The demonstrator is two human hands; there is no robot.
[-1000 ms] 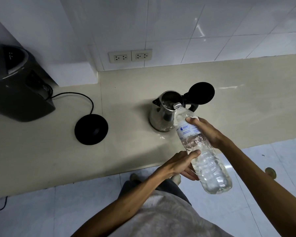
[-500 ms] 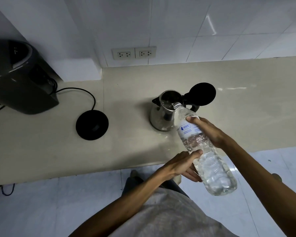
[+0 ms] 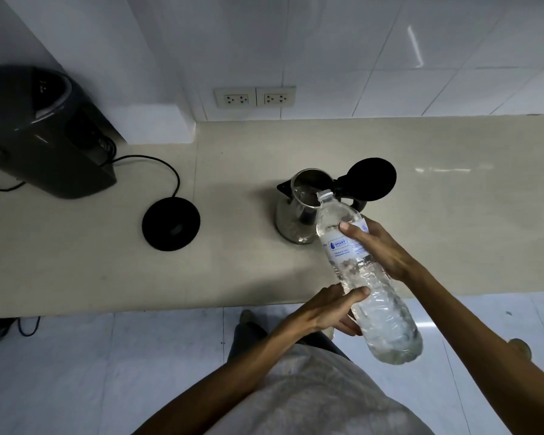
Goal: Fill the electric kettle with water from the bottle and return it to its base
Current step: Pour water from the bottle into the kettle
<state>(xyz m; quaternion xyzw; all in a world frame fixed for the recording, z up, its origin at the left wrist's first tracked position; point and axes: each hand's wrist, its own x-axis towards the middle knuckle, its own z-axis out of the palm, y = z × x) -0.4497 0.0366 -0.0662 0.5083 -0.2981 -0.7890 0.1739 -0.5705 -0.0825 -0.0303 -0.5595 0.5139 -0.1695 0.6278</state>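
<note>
Tilting the bottle [image 3: 363,271] neck-down into the open kettle [image 3: 299,215] mouth at 12 o'clock from the hands: right hand [image 3: 377,249] is wrapped around the label band, left hand [image 3: 324,309] cups the ribbed lower body. Thin crinkly plastic, probably heavy with water (squeezes easily, so hold the label zone lightly). Kettle sits on the counter [image 3: 453,215], with the base [image 3: 171,223] well apart at its 9 o'clock.

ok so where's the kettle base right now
In the head view the round black base sits bare on the counter, left of the open kettle and apart from it, its cord running back toward the dark appliance.
</note>
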